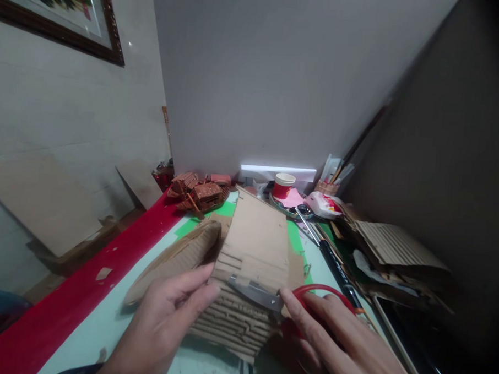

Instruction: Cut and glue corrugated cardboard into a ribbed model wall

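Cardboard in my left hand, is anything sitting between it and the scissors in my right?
Nothing visible: the red-handled scissors in your right hand have a blade directly over the cardboard. Your left hand holds its left side, fingertips near the blade's tip but not in between. Behind the cardboard is hidden.

A home craft corner, judging by the framed painting [54,7], scissors [258,297] and corrugated cardboard [227,323] above the desk [75,339]

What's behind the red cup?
A long white strip shows past both sides of the cup, with a big grey board behind that. Whatever the cup itself covers can't be seen.
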A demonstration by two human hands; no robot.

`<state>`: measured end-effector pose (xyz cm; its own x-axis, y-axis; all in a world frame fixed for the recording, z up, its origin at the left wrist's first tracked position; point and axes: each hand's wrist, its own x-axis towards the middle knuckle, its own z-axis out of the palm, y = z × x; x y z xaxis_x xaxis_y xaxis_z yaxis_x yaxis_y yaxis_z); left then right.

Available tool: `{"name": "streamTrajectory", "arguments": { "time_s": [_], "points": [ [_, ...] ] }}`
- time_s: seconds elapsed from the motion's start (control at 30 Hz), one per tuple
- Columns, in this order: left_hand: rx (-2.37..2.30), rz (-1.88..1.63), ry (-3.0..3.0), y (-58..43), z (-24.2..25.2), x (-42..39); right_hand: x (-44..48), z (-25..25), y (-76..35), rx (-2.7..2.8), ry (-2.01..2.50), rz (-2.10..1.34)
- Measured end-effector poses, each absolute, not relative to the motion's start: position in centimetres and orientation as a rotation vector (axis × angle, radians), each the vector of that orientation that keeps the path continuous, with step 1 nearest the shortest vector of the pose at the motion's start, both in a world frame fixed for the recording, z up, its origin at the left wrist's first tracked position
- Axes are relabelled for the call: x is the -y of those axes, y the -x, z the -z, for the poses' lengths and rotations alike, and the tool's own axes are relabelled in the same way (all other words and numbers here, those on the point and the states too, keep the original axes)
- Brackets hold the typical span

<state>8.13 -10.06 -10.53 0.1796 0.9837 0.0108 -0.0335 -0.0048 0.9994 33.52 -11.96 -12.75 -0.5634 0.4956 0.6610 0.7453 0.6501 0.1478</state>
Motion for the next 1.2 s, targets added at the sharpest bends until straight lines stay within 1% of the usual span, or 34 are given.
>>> {"name": "streamTrajectory", "arguments": {
  "time_s": [0.23,0.4,0.5,0.6,0.7,0.77,0.8,0.97,1.07,1.2],
  "points": [
    [-1.117,-1.134,-1.203,-8.6,10.6,10.2,11.8,15.4,-34.1,2.353,0.963,0.328],
    [-0.966,-1.004,-1.167,-8.6,10.5,10.1,11.9,14.9,-33.7,2.394,1.05,0.132],
    [-0.873,-1.023,-1.029,-8.7,10.3,10.1,12.0,14.1,-33.0,2.348,1.027,0.11],
    [-0.877,-1.015,-1.042,-8.6,10.5,10.0,12.2,13.2,-32.7,2.211,1.016,0.1],
    [-0.932,-1.002,-1.134,-8.3,10.9,10.0,12.2,12.2,-34.0,1.889,1.171,-0.031],
    [-0.966,-1.018,-1.143,-8.2,11.0,10.1,11.6,11.8,-35.5,1.717,1.28,-0.009],
    [-0.979,-1.019,-1.131,-8.2,11.0,10.2,11.2,11.8,-36.3,1.736,1.333,0.028],
    [-1.004,-1.025,-1.064,-8.4,10.3,10.3,9.1,14.8,-38.9,2.219,1.636,0.195],
    [-0.985,-1.007,-1.07,-8.6,10.4,10.4,8.8,16.0,-39.1,2.312,1.673,0.22],
    [-1.017,-0.984,-1.108,-8.7,11.2,10.7,9.6,14.1,-37.8,2.294,1.625,0.313]
  ]
}}
